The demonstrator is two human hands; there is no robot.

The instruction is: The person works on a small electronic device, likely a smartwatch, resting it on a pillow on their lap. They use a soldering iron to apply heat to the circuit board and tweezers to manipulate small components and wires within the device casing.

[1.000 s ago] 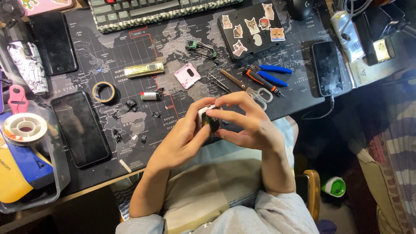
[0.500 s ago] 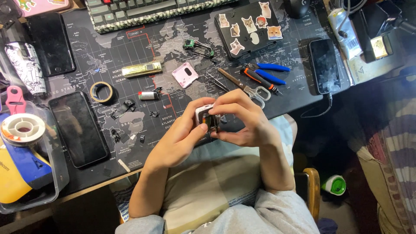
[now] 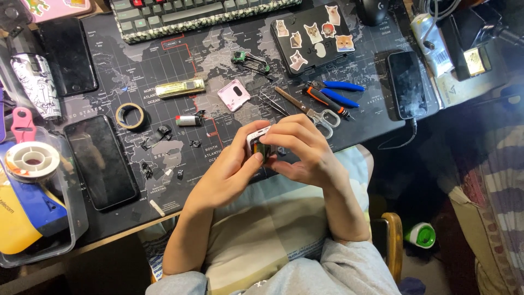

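Observation:
Both of my hands hold one small white boxy device (image 3: pixel 257 141) with a dark and orange inner part showing, just over the near edge of the dark map-printed desk mat (image 3: pixel 164 60). My left hand (image 3: pixel 229 172) grips it from below and the left, thumb on its front. My right hand (image 3: pixel 303 147) wraps it from the right, fingers curled over the top. Most of the device is hidden by my fingers.
On the mat lie a pink square cover (image 3: pixel 233 94), a gold bar-shaped part (image 3: pixel 180 88), a tape ring (image 3: pixel 130 115), tweezers (image 3: pixel 272 103), scissors (image 3: pixel 305 106), blue-handled cutters (image 3: pixel 333 90), and small black bits. A black phone (image 3: pixel 100 161) lies left, another (image 3: pixel 406 84) right. A keyboard (image 3: pixel 202 13) sits behind.
My hands and the device have shifted slightly; my right fingers have closed further over its top. Nothing on the mat has moved.

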